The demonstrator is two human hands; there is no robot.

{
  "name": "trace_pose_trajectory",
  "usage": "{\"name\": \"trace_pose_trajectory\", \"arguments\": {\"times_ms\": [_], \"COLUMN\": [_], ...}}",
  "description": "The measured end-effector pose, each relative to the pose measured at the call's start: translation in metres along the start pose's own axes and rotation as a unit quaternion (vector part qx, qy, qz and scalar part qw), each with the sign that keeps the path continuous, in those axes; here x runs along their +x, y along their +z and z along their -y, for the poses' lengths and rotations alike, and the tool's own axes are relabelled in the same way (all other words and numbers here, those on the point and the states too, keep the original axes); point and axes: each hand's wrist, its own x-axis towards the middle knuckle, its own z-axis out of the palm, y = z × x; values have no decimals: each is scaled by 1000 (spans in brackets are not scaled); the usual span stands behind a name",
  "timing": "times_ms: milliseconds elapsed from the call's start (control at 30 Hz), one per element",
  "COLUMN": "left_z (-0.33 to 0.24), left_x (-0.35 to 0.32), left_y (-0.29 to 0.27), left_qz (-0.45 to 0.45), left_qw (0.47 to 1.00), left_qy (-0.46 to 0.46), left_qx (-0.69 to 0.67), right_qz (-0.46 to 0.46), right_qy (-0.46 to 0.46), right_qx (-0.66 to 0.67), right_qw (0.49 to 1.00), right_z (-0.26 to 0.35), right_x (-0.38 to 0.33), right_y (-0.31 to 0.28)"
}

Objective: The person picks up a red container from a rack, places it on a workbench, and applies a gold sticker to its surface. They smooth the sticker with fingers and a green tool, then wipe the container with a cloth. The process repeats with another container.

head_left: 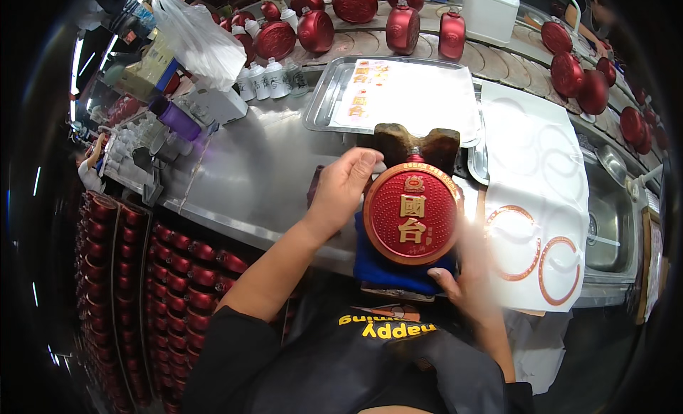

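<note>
- We see a glossy, studded red bottle (414, 213)
- We see matt blue cloth (376, 266)
- We find the worktop (252, 179) smooth, shiny metal
- We see a crinkled plastic bag (199, 38)

— Can we see the right hand (475, 275) clearly?
— No, it is blurred, and we cannot tell whether its fingers touch the red bottle (413, 213).
— And the blue cloth (384, 273)?
— The bottle covers a part of it from us.
— The tiny marks (430, 168) along its gold rim (413, 260)?
— Too small for us; the dark border cuts the bottle rows (99, 279).
</note>
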Motion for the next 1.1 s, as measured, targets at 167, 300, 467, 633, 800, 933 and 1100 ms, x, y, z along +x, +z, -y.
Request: {"name": "trace_pose_trajectory", "arguments": {"times_ms": [167,300,467,633,800,933,1100], "left_z": [-27,-51,-65,-44,-31,-9,17], "left_x": [10,26,21,-12,-54,-88,-193], "left_y": [19,-1,-2,0,15,3,-39], "left_qz": [87,219,199,58,-105,-261,-425], "left_qw": [983,974,979,990,971,928,869], "left_qy": [-8,-39,30,125,146,180,152], "left_qx": [-164,-47,-22,-18,-157,-197,-200], "right_qz": [-39,-198,-237,-99,-164,37,291], "right_qy": [-78,-71,-16,90,-174,-218,-239], "right_qx": [-44,-38,-186,-90,-135,-17,61], "right_qw": [995,977,954,987,962,975,924], "right_z": [-3,-76,-222,-284,-230,-150,-50], "right_x": [32,141,381,494,399,262,139], "right_y": [-96,-159,-218,-241,-111,26,149]}}
